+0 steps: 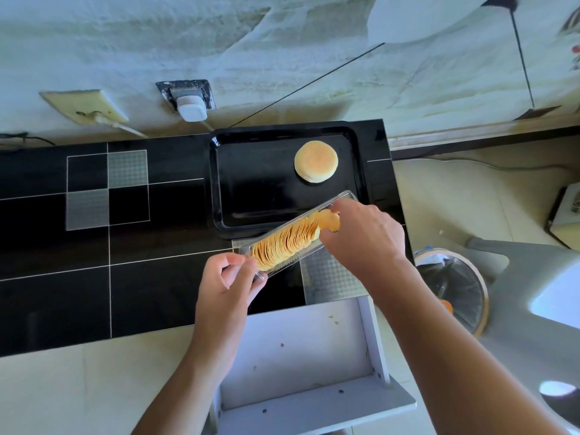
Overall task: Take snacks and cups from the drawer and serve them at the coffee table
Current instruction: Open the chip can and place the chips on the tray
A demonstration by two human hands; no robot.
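Filling a clear tray (284,246), round golden crisps (282,240).

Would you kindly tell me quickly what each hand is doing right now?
Left hand: closed on the near end of the clear plastic crisp tray.
Right hand: pinching round yellow crisps at the tray's far end.

Most of the black tray (251,183) is left bare; only its far right corner is taken by a round bun (316,161). Its near edge is overhung by the chip container (292,237). The worktop (62,246) to the left is unobstructed.
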